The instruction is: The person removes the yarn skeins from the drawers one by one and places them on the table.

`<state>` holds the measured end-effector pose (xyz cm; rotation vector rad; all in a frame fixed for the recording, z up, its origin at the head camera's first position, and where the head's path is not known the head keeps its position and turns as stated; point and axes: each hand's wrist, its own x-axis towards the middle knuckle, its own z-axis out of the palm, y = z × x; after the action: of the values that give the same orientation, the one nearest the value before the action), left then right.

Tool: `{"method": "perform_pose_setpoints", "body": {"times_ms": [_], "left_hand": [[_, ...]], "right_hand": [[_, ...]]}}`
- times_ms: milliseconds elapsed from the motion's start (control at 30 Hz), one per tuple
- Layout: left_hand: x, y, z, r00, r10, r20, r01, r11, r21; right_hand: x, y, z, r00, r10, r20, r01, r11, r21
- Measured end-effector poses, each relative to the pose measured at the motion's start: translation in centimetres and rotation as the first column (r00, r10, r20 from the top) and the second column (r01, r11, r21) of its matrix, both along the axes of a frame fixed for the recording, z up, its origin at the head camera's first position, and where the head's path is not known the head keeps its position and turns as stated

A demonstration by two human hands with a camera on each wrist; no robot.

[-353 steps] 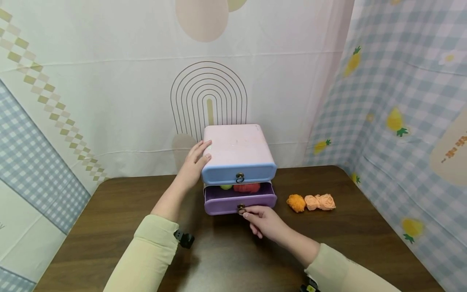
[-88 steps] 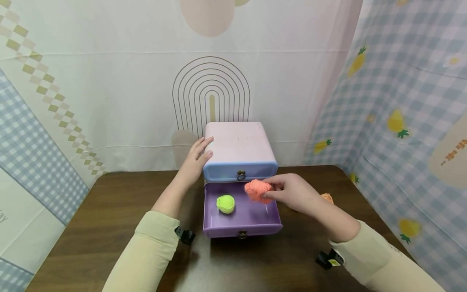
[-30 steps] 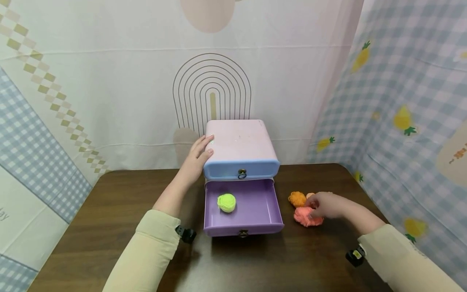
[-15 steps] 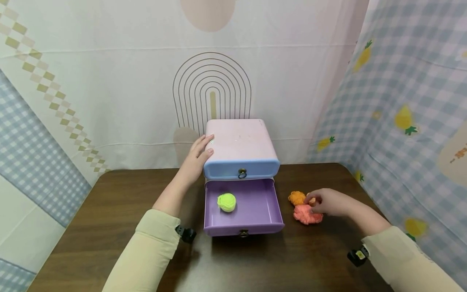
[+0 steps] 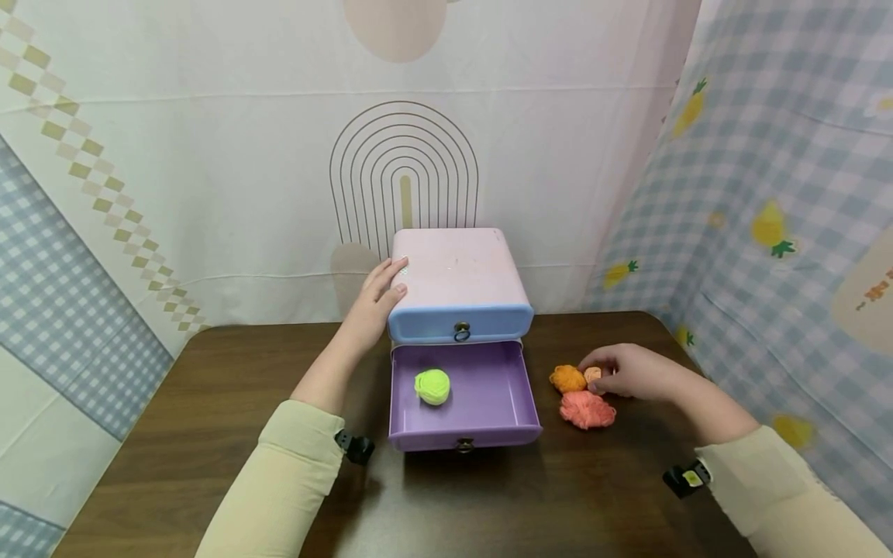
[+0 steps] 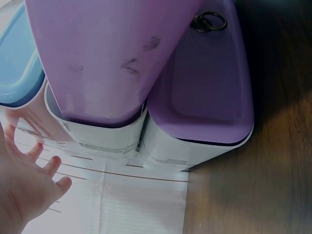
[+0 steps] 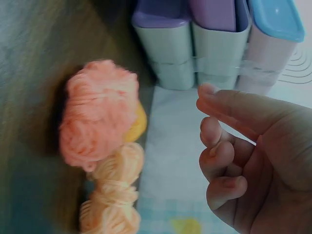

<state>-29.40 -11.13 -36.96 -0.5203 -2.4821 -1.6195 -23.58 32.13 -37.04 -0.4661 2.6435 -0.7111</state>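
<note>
My left hand (image 5: 370,310) rests on the left side of a small drawer cabinet (image 5: 456,267), fingertips on its pink top edge. In the left wrist view its fingers (image 6: 52,165) are spread and hold nothing. The cabinet's purple middle drawer (image 5: 481,438) is pulled out, with a neon yellow-green ball of yarn (image 5: 432,387) inside at the left. My right hand (image 5: 638,373) hovers over the yarn on the table, fingers loosely bent and holding nothing in the right wrist view. Below it lies a peach yarn skein (image 7: 114,195), partly hidden by the hand in the head view.
A coral yarn bundle (image 5: 587,409) and an orange yarn ball (image 5: 568,378) lie beside the peach skein, right of the cabinet. The blue top drawer (image 5: 425,324) and purple bottom drawer (image 6: 209,92) are closed. Printed cloth (image 5: 244,194) hangs behind the brown table (image 5: 244,434).
The purple drawer has come out further. The coral yarn went from it to the table in my right hand, which has let go and lifted slightly. My left hand has stayed put.
</note>
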Motion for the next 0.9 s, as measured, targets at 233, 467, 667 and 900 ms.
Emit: {"method": "perform_pose_setpoints", "body": {"times_ms": [233, 467, 667, 900], "left_hand": [[0.0, 0.0, -0.1, 1.0, 0.005, 0.003, -0.005, 1.0, -0.007], [0.0, -0.1, -0.1, 1.0, 0.005, -0.001, -0.005, 1.0, -0.01], [0.0, -0.1, -0.2, 1.0, -0.005, -0.002, 0.005, 1.0, -0.002], [0.2, 0.0, 0.4, 1.0, -0.011, 0.015, 0.011, 1.0, 0.003]], "right_hand": [[0.5, -0.8, 1.2, 0.999, 0.04, -0.035, -0.04, 0.999, -0.01], [1.0, -2.0, 1.9, 0.986, 0.118, -0.116, -0.119, 0.993, -0.001], [1.5, -3.6, 2.9, 0.981, 0.151, -0.12, -0.157, 0.987, -0.046], [2.3, -6.7, 3.8, 0.964, 0.214, -0.159, -0.228, 0.971, -0.072]]}}
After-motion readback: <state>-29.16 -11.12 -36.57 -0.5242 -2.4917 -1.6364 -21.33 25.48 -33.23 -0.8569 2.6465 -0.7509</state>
